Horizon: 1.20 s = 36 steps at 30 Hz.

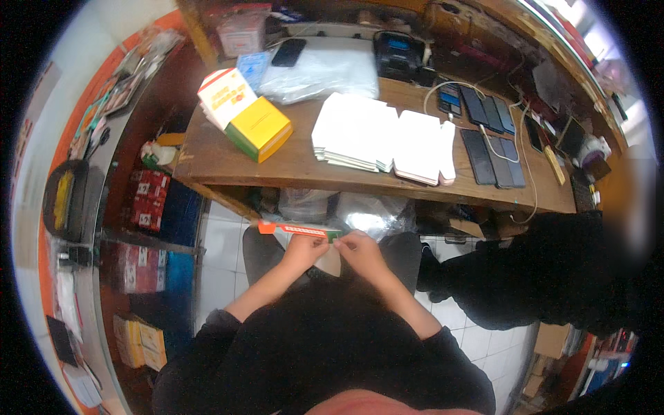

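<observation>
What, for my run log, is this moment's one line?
left hand: holds orange-green carton; right hand: holds it; white stack: on table

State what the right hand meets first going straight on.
Right hand: likely the orange-and-green carton, its green end at the fingers; then perhaps the left hand, depth unclear.

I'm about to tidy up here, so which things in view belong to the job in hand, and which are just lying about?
Likely in the job:
orange-and-green card piece, held by left hand and right hand
white card stacks
yellow-and-green box

Probably lying about:
phones on the right
black phone at the back
clear plastic bundle
</observation>
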### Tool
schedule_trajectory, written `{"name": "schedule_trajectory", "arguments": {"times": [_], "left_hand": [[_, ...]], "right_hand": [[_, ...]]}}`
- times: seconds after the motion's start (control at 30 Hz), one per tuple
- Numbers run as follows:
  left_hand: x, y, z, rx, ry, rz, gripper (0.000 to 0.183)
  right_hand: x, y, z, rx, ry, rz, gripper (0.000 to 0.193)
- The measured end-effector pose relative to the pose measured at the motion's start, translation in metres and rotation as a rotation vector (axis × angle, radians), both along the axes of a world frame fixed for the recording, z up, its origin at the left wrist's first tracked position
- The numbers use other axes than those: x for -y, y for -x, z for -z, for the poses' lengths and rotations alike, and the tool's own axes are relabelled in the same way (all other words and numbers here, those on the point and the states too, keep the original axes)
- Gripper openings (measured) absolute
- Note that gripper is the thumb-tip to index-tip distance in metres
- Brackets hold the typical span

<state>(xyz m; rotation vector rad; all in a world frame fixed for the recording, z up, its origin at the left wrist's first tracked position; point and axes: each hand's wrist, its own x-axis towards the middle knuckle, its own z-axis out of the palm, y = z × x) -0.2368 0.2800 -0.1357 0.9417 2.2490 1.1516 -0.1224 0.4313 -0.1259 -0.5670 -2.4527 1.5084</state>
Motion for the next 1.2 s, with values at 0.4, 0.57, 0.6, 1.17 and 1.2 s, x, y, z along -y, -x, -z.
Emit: {"name": "schedule_trajectory", "arguments": {"times": [0.4,0.57,0.6,1.17,1.2], "left_hand": [[-0.006,-0.028,0.022,0.105,-0.144,-0.023,0.013],[-0.002,-0.031,0.019,-0.001,-0.204,-0.062,0.026],[0.0,-0.026,0.019,0.096,-0.18,-0.073,0.027],[0.037,0.029,-0.041,1.138,-0.462,-0.152,0.048],[0.036,0.03,-0.042,1.11,-0.479,-0.183,0.045]], "right_hand": [[0.027,0.001,0.042,-0.098,0.448,0.296,0.018],[0.037,0.003,0.033,-0.171,-0.022,0.106,0.027],[0.037,0.004,0.033,-0.201,-0.073,0.046,0.033],[-0.013,0.027,-0.05,-0.111,-0.403,-0.318,0.021],[-0.012,0.027,-0.054,-0.13,-0.414,-0.333,0.02]]}}
